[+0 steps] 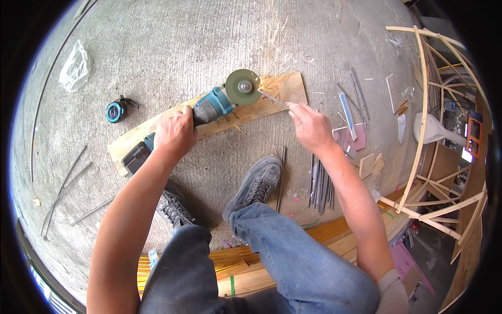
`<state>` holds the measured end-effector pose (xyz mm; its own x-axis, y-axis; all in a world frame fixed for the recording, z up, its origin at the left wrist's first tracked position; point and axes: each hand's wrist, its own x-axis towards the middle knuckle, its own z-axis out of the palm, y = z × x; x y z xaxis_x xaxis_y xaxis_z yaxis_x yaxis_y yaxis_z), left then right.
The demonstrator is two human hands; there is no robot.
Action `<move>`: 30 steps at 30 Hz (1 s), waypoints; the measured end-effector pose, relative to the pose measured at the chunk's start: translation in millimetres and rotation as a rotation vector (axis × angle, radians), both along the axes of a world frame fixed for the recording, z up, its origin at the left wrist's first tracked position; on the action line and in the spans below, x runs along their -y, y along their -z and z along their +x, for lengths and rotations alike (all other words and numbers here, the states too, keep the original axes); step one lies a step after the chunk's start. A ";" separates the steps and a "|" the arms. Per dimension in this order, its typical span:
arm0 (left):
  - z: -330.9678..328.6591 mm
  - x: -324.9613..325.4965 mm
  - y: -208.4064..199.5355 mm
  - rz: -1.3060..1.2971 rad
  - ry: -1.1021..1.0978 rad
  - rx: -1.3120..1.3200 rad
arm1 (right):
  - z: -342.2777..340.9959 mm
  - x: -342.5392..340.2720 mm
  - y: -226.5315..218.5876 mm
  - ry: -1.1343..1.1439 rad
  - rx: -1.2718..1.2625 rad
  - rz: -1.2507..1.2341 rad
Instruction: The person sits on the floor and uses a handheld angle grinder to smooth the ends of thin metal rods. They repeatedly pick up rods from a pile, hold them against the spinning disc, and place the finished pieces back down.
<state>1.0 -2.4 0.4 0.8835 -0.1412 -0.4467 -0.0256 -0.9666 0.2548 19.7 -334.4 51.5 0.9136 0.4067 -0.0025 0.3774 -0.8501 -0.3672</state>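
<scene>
My left hand (177, 131) is wrapped round the body of a teal and grey cordless angle grinder (212, 109). Its green disc (241, 88) faces up at me, and a battery pack (138, 157) sits at the rear end. Between the fingers of my right hand (311, 125) is a thin metal rod (273, 98), whose far end meets the disc's right edge. Orange sparks (267, 82) fly from that contact and stream away from me over the floor. Beneath the grinder lies a long wooden board (295, 90); my left fingers' undersides are hidden.
A teal and black tape measure (115, 111) and a clear plastic bag (76, 67) lie at left. Near my right forearm are a bundle of metal rods (320, 186) and a blue-white strip (348, 116). A wooden-strip frame (422, 104) stands at right. My shoes (256, 183) are close below the board.
</scene>
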 end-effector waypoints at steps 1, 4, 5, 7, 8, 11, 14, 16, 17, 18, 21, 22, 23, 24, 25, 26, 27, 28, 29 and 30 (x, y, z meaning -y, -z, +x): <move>0.3 0.2 -0.3 0.003 0.000 -0.005 | 0.0 0.6 1.6 -0.008 0.017 0.007; 0.0 0.1 -0.3 0.002 -0.005 0.000 | -0.3 1.7 3.9 -0.001 -0.016 0.052; -0.1 0.1 -0.2 0.000 -0.008 0.005 | -0.5 2.2 4.3 0.009 -0.041 0.073; 0.8 1.0 -1.9 0.013 -0.005 -0.005 | -1.1 2.5 5.9 0.028 -0.094 0.116; 1.2 1.5 -2.5 0.019 -0.003 -0.010 | -1.3 2.8 6.3 0.035 -0.114 0.127; 2.0 2.2 -2.8 0.013 -0.001 -0.017 | -0.9 2.2 2.3 0.067 -0.199 0.136; 0.1 -0.1 0.6 0.009 -0.009 -0.010 | 1.4 -1.2 -2.5 0.157 -0.368 0.116; 0.2 -0.8 -0.2 0.015 0.001 -0.013 | 1.4 -4.8 -6.1 0.275 -0.516 0.113; 0.3 -1.5 -0.7 0.019 0.005 -0.015 | -0.7 -4.6 -4.5 0.296 -0.494 0.165; 0.7 -0.4 -1.4 0.016 0.000 -0.019 | -4.5 -2.5 -1.2 0.318 -0.471 0.215; 1.0 1.5 -2.2 0.010 -0.007 -0.019 | -9.2 1.2 6.7 0.356 -0.378 0.263; 0.6 0.8 -1.6 0.008 -0.002 -0.008 | -9.5 1.6 7.9 0.363 -0.341 0.262; 0.3 0.3 -1.0 0.005 0.002 0.003 | -9.7 2.0 8.9 0.351 -0.303 0.251; 0.1 0.0 -0.8 0.005 0.003 0.000 | -9.5 0.5 9.2 0.338 -0.265 0.240; 0.1 -0.2 -0.6 0.003 0.003 -0.002 | -9.1 -0.9 9.3 0.326 -0.227 0.229; 0.2 -0.3 -0.4 0.002 0.004 -0.004 | -8.0 -2.1 9.0 0.294 -0.168 0.216; 0.1 -0.3 -0.6 0.002 0.004 -0.004 | -6.4 -3.8 8.1 0.262 -0.110 0.203; 0.1 0.0 -0.8 0.001 0.004 -0.003 | -5.2 -5.1 6.6 0.231 -0.052 0.190; 0.2 0.2 -1.0 0.000 0.004 -0.003 | -4.5 -6.3 4.7 0.227 -0.043 0.142; -0.4 -0.3 0.0 -0.001 0.006 0.004 | -3.8 -7.7 2.8 0.222 -0.034 0.093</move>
<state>0.6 -2.1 0.4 0.8844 -0.1474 -0.4428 -0.0329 -0.9661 0.2560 15.9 -326.7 48.7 0.9806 0.1960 -0.0070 0.1711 -0.8726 -0.4574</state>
